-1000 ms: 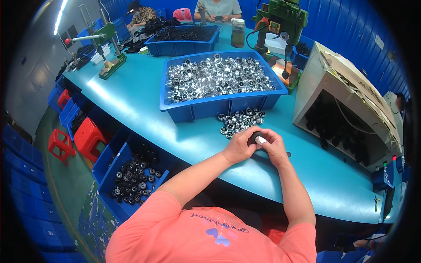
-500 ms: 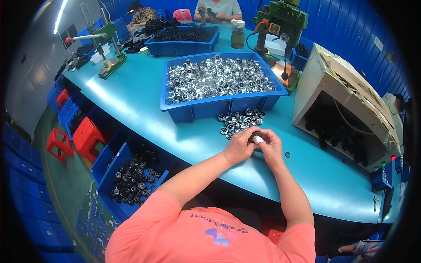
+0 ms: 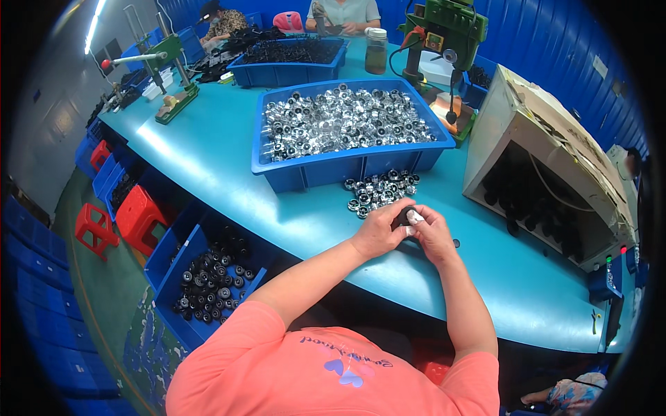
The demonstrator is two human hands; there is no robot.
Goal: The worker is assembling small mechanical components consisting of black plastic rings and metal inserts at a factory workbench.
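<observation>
Over the front part of the table, my left hand [image 3: 378,232] and my right hand [image 3: 435,239] meet around a small black ring-shaped part [image 3: 406,214]. Both are closed on it, with white coverings on the thumbs. Fingers hide most of the part, so I cannot tell whether anything sits inside it. Just beyond my hands lies a loose pile of shiny silver-and-black wheel-like pieces [image 3: 380,191]. A small dark disc [image 3: 456,243] rests on the table beside my right hand.
A blue tub [image 3: 305,173] of similar silver pieces stands behind the pile. At right is an open-fronted box [image 3: 479,163] with black parts inside. A green press [image 3: 447,31] and another one [image 3: 177,104] stand farther back. A blue bin [image 3: 173,277] holds black wheels; two people sit opposite.
My right thumb has shifted on the black part, and the white covering on my left thumb now shows. The right hand has edged toward the disc, partly covering it.
</observation>
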